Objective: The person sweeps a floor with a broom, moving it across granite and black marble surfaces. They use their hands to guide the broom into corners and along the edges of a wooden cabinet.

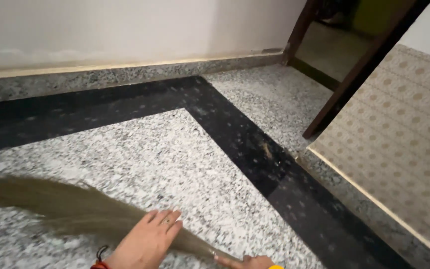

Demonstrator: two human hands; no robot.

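Broom point(75, 209) is lying low across the speckled floor point(185, 149), its bristles fanning off to my left. I am pressing my left hand point(150, 239) flat on it, fingers together. My right hand point(247, 261) is pinching the handle end at the bottom edge. Dark floor band point(245, 139) is running toward the doorway point(334, 50).

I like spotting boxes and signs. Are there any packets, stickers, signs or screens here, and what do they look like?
None in view: no packets, stickers, signs or screens.
Only the left hand lying on a soft grass broom, the right hand gripping its narrow end, a speckled grey floor with a black band, and a dotted beige wall.
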